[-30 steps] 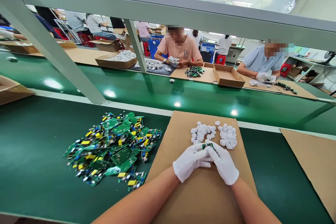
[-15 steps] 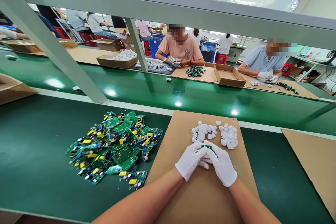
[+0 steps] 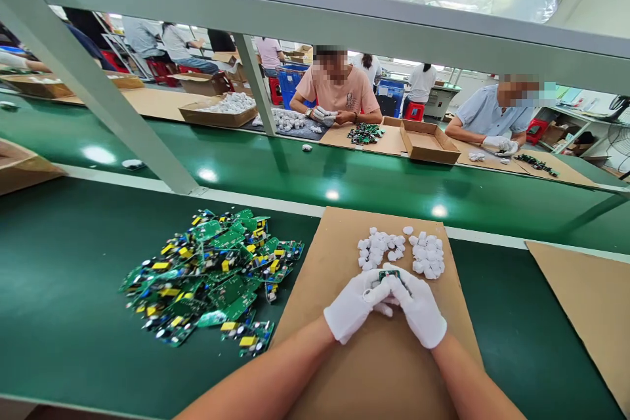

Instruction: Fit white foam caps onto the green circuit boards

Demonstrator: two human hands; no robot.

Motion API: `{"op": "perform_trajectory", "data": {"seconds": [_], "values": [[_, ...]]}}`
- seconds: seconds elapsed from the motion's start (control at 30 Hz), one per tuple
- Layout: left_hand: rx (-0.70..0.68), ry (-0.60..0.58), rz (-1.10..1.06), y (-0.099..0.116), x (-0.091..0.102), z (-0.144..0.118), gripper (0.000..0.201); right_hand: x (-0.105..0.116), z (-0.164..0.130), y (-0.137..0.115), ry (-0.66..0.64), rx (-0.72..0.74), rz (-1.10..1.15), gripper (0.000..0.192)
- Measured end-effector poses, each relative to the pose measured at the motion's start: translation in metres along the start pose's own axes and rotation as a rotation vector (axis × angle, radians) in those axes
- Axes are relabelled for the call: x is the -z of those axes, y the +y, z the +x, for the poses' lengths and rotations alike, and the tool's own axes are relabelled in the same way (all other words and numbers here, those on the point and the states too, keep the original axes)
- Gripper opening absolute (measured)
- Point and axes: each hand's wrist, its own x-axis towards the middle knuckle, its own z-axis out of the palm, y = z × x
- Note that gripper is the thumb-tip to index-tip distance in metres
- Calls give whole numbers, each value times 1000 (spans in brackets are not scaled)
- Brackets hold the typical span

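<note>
White caps (image 3: 401,251) crowd ahead; cardboard (image 3: 315,275) leftward bare.

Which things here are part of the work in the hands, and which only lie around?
In use:
- left hand and right hand, both gloved, holding a small green board
- white caps just beyond them
- cardboard sheet under them

Lying about:
- pile of boards
- second cardboard sheet
- open box

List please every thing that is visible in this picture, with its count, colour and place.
small circuit board: one, green, pinched between both hands
white caps: a pile, on the cardboard sheet
circuit boards: a heap, green and yellow, left on the green table
open box: one, brown, far side
co-workers: two facing, others behind
left hand: white glove
right hand: white glove
</note>
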Motion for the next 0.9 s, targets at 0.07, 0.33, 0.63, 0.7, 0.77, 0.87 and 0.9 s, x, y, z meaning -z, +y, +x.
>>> {"op": "perform_trajectory", "data": {"seconds": [0.07,0.33,0.63,0.7,0.77,0.87,0.9], "values": [[5,54,-10,0,0,0,34,2,1,-1,-47,7,123,41],[-51,-3,32,-10,6,5,35,-1,2,-5,1,-29,62,38],[56,-120,-152,-2,8,0,43,0,2,2,3,-20,157,42],[28,-138,-117,-1,7,1,38,-1,1,4,6,-29,104,44],[-15,-149,-80,-2,6,2,34,-1,1,4,28,-51,44,45],[-61,-116,-49,-3,6,3,33,0,1,4,9,-65,105,43],[-64,-116,-43,-3,6,3,34,0,1,4,-9,-57,155,43]]}}
